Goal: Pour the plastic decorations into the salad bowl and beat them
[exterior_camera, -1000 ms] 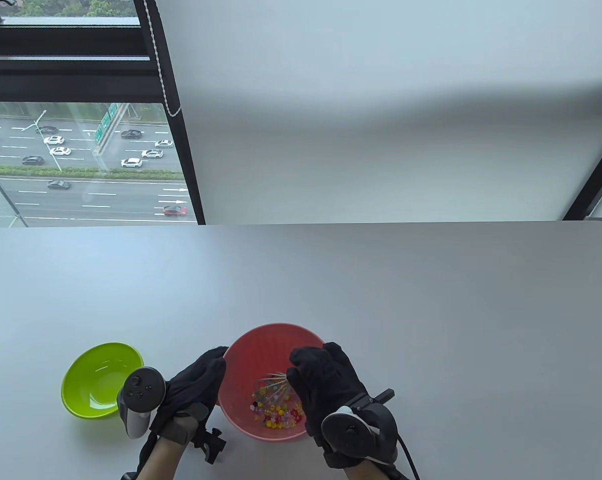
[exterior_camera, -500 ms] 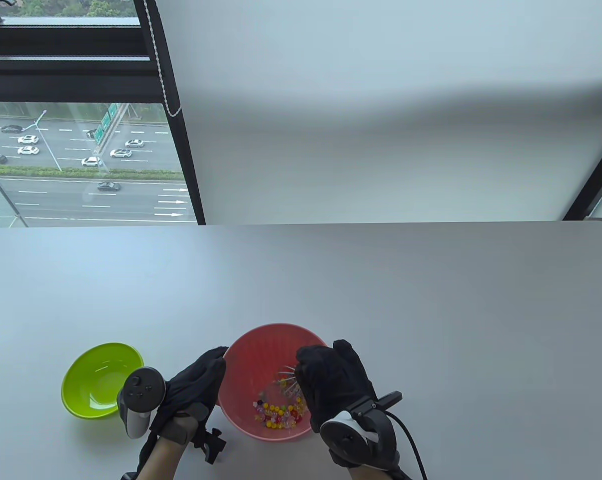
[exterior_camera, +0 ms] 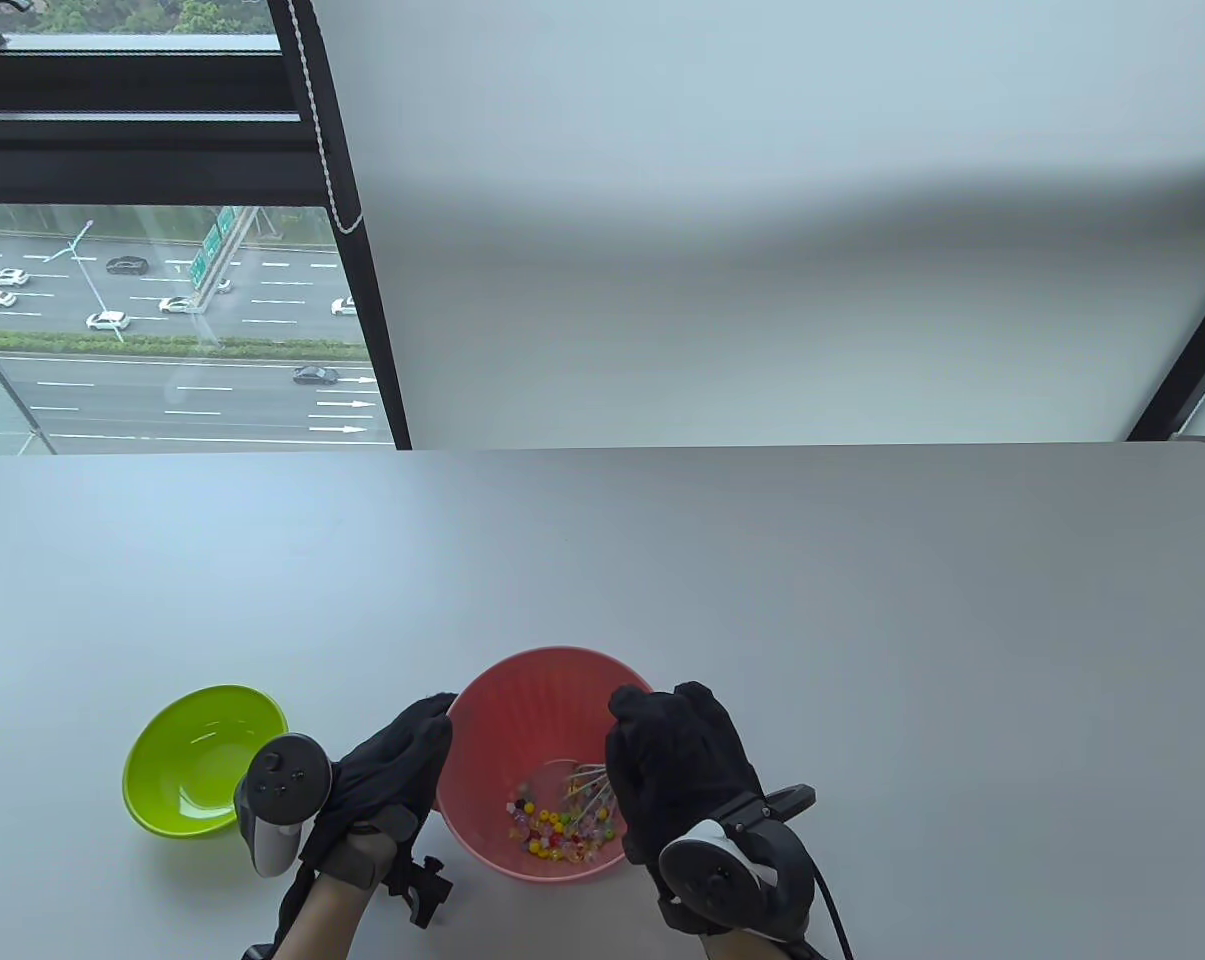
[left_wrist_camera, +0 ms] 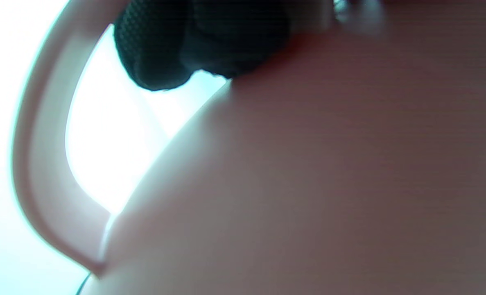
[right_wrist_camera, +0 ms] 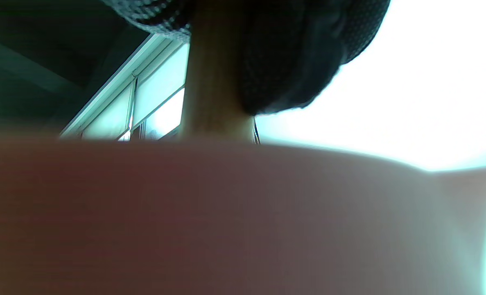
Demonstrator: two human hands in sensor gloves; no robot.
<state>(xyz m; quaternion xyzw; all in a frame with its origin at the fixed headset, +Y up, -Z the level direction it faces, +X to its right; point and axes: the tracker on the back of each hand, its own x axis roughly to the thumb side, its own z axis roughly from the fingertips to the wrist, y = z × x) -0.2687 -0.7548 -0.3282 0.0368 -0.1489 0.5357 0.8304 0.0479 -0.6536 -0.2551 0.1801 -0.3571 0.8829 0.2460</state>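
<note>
A round salmon-pink plastic salad bowl (exterior_camera: 522,700) stands on the pale grey worktop (exterior_camera: 762,580) near the front edge, a little left of the middle. In its bottom lies a scatter of small plastic decorations (exterior_camera: 552,830), beads in yellow, red, pink and clear. The wire head of a metal whisk (exterior_camera: 584,785) dips among them on the right side of the bowl.

The right hand (exterior_camera: 677,765), in a black glove with a tracker strapped to its back, reaches over the bowl's right rim, its fingers curled round the whisk's handle. In the right wrist view the pale handle (right_wrist_camera: 212,82) runs down out of the gloved fingers (right_wrist_camera: 292,53) behind the blurred pink rim.

The left hand (exterior_camera: 387,775), gloved the same way, lies against the bowl's left outer wall with its fingers fairly straight and close together, the fingertips (exterior_camera: 440,708) at the rim. The left wrist view shows dark fingertips (left_wrist_camera: 193,41) touching the pink wall (left_wrist_camera: 328,184) close up.

A lime-green plastic bowl (exterior_camera: 202,755) sits on the worktop just left of the left hand, toward the front left corner; no decorations show in it.
</note>
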